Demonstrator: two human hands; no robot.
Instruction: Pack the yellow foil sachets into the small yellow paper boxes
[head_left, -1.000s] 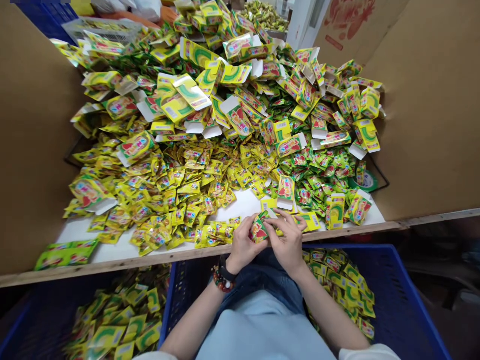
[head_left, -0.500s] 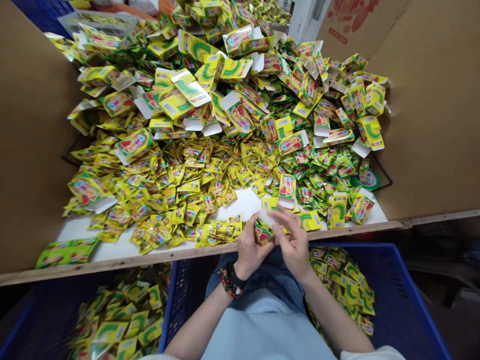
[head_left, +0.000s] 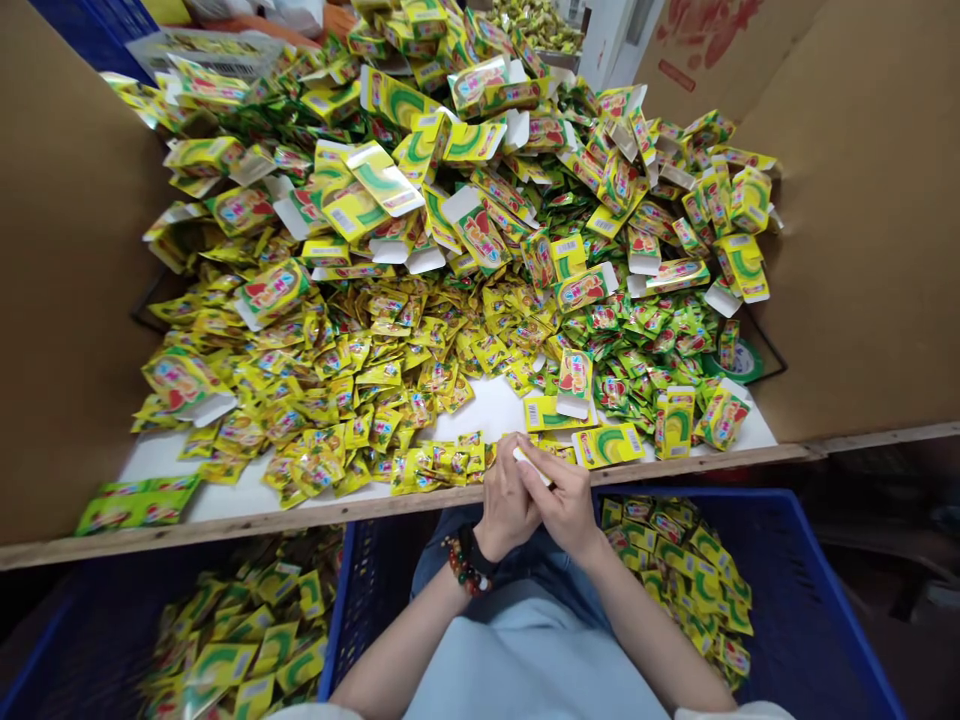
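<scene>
A small paper box with a white flap (head_left: 529, 462) is held between the two hands, just above the wooden front edge (head_left: 300, 512) of a white table top (head_left: 491, 410). Most of the box is hidden by the fingers, so only the white flap can be seen well. The left hand (head_left: 506, 500) is curled up around one side of the box. The right hand (head_left: 566, 505) is curved over the other side, with its fingers bent down near the flap. Both hands are almost shut and are touching each other. A string of round red and dark beads (head_left: 463, 565) and a black wrist band (head_left: 471, 552) are worn on the left wrist.

A row of small shiny yellow sachets (head_left: 435, 463) is laid on the table just beside the hands. A flat yellow box with a green curve (head_left: 607, 445) lies to the right of them. Behind these, a big heap of yellow and green sachets (head_left: 375, 340) and printed yellow paper boxes (head_left: 382, 178) is piled up. Tall brown cardboard sheets (head_left: 67, 250) are stood up at the sides. Below the table, two blue plastic crates (head_left: 795, 590) are seen, and flat yellow and green boxes (head_left: 675, 570) are lying in them.
</scene>
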